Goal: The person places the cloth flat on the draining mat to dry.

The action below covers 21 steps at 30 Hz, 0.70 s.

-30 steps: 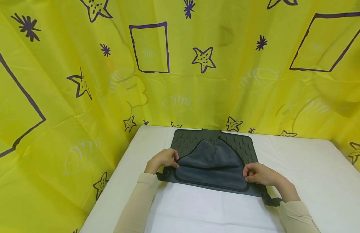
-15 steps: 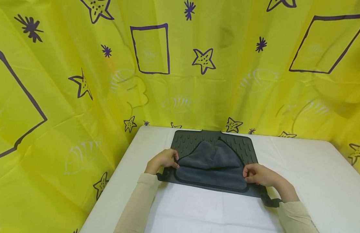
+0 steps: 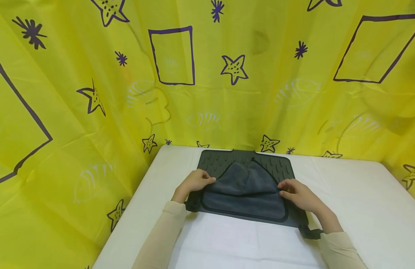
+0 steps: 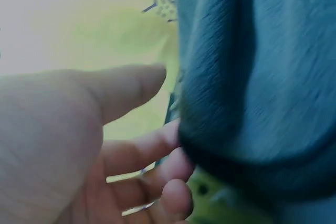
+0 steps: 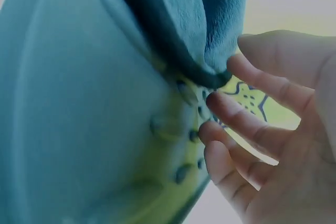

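Right in front of me hangs a creased yellow curtain [image 3: 207,101], printed with dark-outlined starfish [image 3: 234,69], spiky bursts [image 3: 217,10] and faint striped fish [image 3: 205,119]. It backs a white table [image 3: 348,198] with rounded far corners.

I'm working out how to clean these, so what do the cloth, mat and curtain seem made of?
Cloth: probably microfibre, matte, with a short, soft-looking nap. Mat: rubber or plastic, fairly matte, with moulded-looking bumps. Curtain: perhaps thin plastic or polyester, slightly glossy, judging by its creases.
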Motion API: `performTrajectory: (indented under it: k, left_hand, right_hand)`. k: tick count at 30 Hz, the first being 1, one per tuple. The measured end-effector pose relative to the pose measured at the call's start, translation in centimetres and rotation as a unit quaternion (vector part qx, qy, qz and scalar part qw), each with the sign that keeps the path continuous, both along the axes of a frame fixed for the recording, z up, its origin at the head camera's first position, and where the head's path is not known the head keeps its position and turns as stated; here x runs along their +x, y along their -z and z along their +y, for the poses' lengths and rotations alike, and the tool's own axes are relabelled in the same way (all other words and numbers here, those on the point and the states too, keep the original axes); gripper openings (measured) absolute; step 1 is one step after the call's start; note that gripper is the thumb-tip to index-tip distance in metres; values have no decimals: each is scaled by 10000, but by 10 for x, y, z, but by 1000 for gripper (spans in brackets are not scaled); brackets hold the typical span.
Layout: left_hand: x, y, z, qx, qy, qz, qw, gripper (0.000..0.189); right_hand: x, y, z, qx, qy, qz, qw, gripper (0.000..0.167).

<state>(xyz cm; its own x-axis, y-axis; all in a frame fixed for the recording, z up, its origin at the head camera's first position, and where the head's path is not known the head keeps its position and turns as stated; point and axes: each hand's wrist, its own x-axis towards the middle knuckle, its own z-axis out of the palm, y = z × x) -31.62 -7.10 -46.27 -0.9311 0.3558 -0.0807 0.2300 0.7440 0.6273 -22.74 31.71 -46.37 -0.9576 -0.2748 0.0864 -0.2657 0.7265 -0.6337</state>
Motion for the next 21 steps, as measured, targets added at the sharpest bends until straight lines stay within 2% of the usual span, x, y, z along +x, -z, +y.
performTrajectory:
  k: [5, 8, 12, 15, 21]
  left_hand:
    - [2, 6, 11, -182, -277, 114, 9994, 30]
    - [2, 7, 12, -21, -298, 167, 9994, 25]
    - [0, 5, 8, 222, -261, 260, 9991, 21]
    - [-1, 2, 3, 325, -246, 181, 9990, 20]
    - [-3, -5, -7, 414, -92, -75, 9991, 20]
  right_hand:
    - [0, 3, -5, -57, -64, 230, 9997, 24]
    - [-1, 4, -7, -134, 49, 195, 9997, 25]
    - [-1, 1, -3, -260, 228, 3, 9994, 25]
    - [-1, -2, 2, -345, 234, -202, 9989, 26]
    - [2, -10, 13, -359, 1, -754, 9965, 32]
